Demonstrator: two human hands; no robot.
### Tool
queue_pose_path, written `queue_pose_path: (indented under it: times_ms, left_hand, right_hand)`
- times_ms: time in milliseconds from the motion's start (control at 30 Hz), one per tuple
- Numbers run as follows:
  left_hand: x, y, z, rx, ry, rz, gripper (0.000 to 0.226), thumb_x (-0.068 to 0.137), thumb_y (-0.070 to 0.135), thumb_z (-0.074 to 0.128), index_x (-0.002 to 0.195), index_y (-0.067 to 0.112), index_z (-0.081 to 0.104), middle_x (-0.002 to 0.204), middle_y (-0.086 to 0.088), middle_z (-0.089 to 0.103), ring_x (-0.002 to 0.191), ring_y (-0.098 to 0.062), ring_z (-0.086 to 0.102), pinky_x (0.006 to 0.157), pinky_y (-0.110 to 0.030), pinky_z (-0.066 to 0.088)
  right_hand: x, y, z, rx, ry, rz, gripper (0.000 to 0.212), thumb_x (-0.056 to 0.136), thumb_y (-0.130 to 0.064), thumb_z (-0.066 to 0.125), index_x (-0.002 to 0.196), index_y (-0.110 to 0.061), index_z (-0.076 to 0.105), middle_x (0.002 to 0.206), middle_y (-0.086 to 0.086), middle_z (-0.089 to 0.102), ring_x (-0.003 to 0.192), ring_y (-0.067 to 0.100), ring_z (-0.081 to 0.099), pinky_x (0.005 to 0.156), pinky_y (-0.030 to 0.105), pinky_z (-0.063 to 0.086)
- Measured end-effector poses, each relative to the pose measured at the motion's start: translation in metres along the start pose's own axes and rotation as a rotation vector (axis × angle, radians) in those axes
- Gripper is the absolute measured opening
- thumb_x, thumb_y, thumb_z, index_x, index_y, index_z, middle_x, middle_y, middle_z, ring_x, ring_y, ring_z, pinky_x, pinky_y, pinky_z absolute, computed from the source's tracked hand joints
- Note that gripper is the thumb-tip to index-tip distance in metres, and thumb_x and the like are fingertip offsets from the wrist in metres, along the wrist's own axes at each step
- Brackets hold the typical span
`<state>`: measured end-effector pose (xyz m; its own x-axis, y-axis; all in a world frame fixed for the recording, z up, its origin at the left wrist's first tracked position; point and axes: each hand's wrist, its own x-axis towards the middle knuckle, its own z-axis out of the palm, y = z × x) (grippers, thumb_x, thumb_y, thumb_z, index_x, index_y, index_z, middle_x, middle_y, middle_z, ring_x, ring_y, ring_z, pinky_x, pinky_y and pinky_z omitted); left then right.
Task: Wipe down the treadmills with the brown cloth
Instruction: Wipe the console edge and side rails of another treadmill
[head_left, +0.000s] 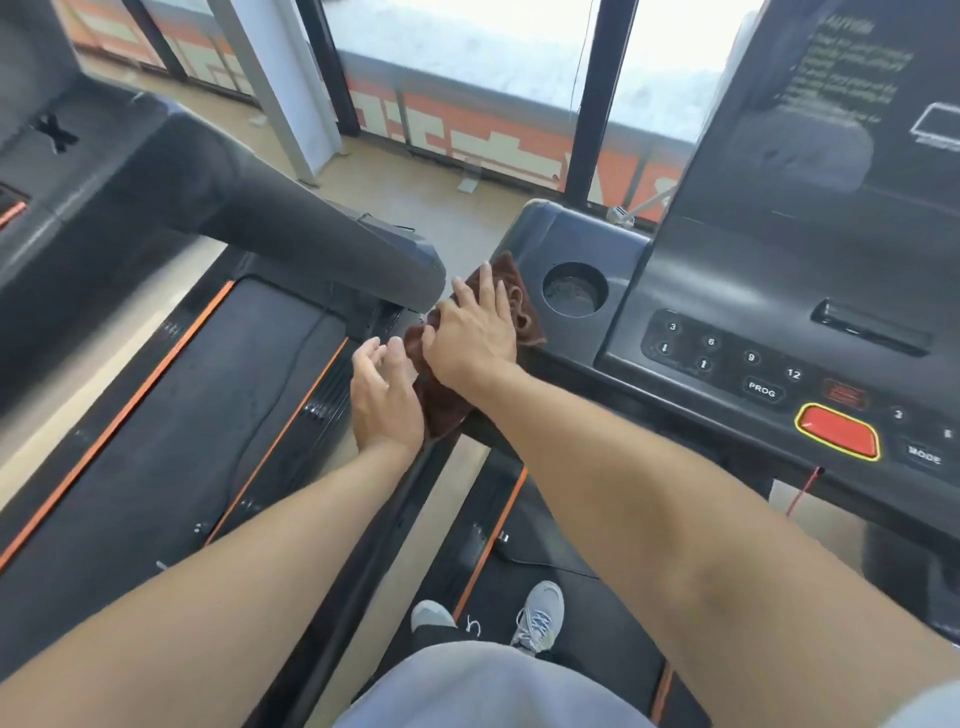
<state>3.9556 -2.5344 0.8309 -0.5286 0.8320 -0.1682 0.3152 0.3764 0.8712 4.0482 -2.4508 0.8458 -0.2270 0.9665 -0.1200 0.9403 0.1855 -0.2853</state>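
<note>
Wiping is under way at the middle of the frame: the right hand (475, 332) presses the cloth (522, 306), fingers mostly flat, on the left end of the console (597, 244) of the right treadmill, beside the cup holder (574, 289). Part of the cloth hangs over the edge. The left hand (384, 395) hovers just beside it, released, holding nothing. Next, likely a sweep right toward the keypad (727, 358), calling for steady pressure.

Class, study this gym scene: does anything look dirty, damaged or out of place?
The round black cup holder beside the brown cloth shows greyish residue at its bottom, seemingly dust or dried marks. Nothing else stands out.
</note>
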Motion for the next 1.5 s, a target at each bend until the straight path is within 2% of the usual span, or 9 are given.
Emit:
queue_pose_path:
  times_ms: [133, 233, 467, 667, 767, 933, 1100, 1333, 1500]
  left_hand:
    - [-0.005, -0.002, 0.002, 0.275, -0.154, 0.315, 0.054, 0.107, 0.049, 0.036, 0.154, 0.022, 0.037, 0.156, 0.003, 0.042, 0.145, -0.013, 0.033, 0.118, -0.033, 0.027]
    - [0.002, 0.002, 0.010, 0.408, -0.234, 0.399, 0.058, 0.106, 0.048, 0.041, 0.157, 0.020, 0.032, 0.161, 0.002, 0.037, 0.149, -0.014, 0.027, 0.124, -0.039, 0.024]
    - [0.047, 0.033, 0.051, 0.627, -0.319, 0.281, 0.080, 0.099, 0.068, 0.036, 0.164, 0.025, 0.014, 0.167, 0.000, 0.027, 0.151, -0.023, 0.030, 0.120, -0.043, 0.026]
    - [0.055, 0.032, 0.064, 0.689, -0.272, 0.190, 0.085, 0.093, 0.080, 0.029, 0.161, 0.030, 0.023, 0.157, -0.004, 0.046, 0.142, -0.029, 0.043, 0.111, -0.045, 0.036]
    - [0.054, 0.032, 0.065, 0.694, -0.271, 0.202, 0.083, 0.093, 0.080, 0.029, 0.160, 0.030, 0.029, 0.155, -0.003, 0.048, 0.141, -0.028, 0.045, 0.111, -0.045, 0.037]
    - [0.053, 0.034, 0.061, 0.665, -0.280, 0.199, 0.082, 0.093, 0.080, 0.031, 0.155, 0.028, 0.038, 0.149, -0.003, 0.054, 0.136, -0.029, 0.051, 0.108, -0.044, 0.040]
    - [0.055, 0.031, 0.061, 0.655, -0.279, 0.189, 0.073, 0.091, 0.081, 0.031, 0.136, 0.029, 0.054, 0.129, -0.002, 0.066, 0.118, -0.029, 0.060, 0.097, -0.044, 0.048]
    - [0.054, 0.032, 0.061, 0.638, -0.265, 0.199, 0.064, 0.091, 0.081, 0.032, 0.115, 0.028, 0.060, 0.107, 0.001, 0.069, 0.102, -0.029, 0.064, 0.085, -0.042, 0.049]
    - [0.052, 0.034, 0.061, 0.632, -0.260, 0.198, 0.065, 0.091, 0.080, 0.033, 0.119, 0.027, 0.059, 0.107, 0.000, 0.069, 0.103, -0.029, 0.063, 0.083, -0.041, 0.046]
  right_hand:
    - [0.035, 0.035, -0.032, 0.041, 0.062, 0.044, 0.052, 0.107, -0.040, 0.039, 0.152, -0.015, 0.046, 0.169, 0.005, 0.027, 0.160, 0.033, -0.003, 0.129, 0.050, 0.000]
    - [0.064, 0.077, -0.053, 0.091, 0.118, 0.131, 0.048, 0.108, -0.041, 0.044, 0.151, -0.020, 0.045, 0.168, 0.002, 0.030, 0.160, 0.030, 0.002, 0.129, 0.047, 0.002]
    - [0.098, 0.161, -0.074, 0.069, 0.155, 0.402, 0.044, 0.108, -0.039, 0.045, 0.149, -0.023, 0.048, 0.163, 0.004, 0.040, 0.158, 0.032, 0.013, 0.126, 0.045, 0.015]
    - [0.050, 0.139, -0.053, -0.005, 0.073, 0.179, 0.059, 0.106, -0.048, 0.041, 0.159, -0.024, 0.035, 0.172, -0.001, 0.019, 0.160, 0.024, 0.003, 0.129, 0.044, -0.003]
    - [0.019, 0.121, -0.053, -0.025, 0.036, 0.148, 0.062, 0.104, -0.050, 0.041, 0.159, -0.023, 0.036, 0.171, 0.000, 0.023, 0.159, 0.024, 0.010, 0.129, 0.042, 0.001]
    - [-0.002, 0.098, -0.058, -0.225, -0.029, 0.163, 0.047, 0.104, -0.043, 0.037, 0.130, -0.010, 0.057, 0.132, 0.014, 0.066, 0.123, 0.031, 0.060, 0.112, 0.041, 0.031]
    - [0.013, 0.090, -0.078, -0.203, -0.205, 0.139, 0.035, 0.105, -0.030, 0.034, 0.115, -0.012, 0.062, 0.121, 0.012, 0.065, 0.115, 0.033, 0.061, 0.109, 0.045, 0.029]
    - [0.030, 0.095, -0.094, -0.287, -0.221, 0.141, 0.045, 0.098, -0.053, 0.047, 0.072, -0.016, 0.049, 0.080, 0.002, 0.057, 0.075, 0.025, 0.053, 0.078, 0.038, 0.038]
    - [0.020, 0.095, -0.071, -0.264, -0.201, 0.171, 0.041, 0.099, -0.041, 0.041, 0.112, -0.009, 0.063, 0.115, 0.015, 0.063, 0.106, 0.036, 0.057, 0.101, 0.046, 0.035]
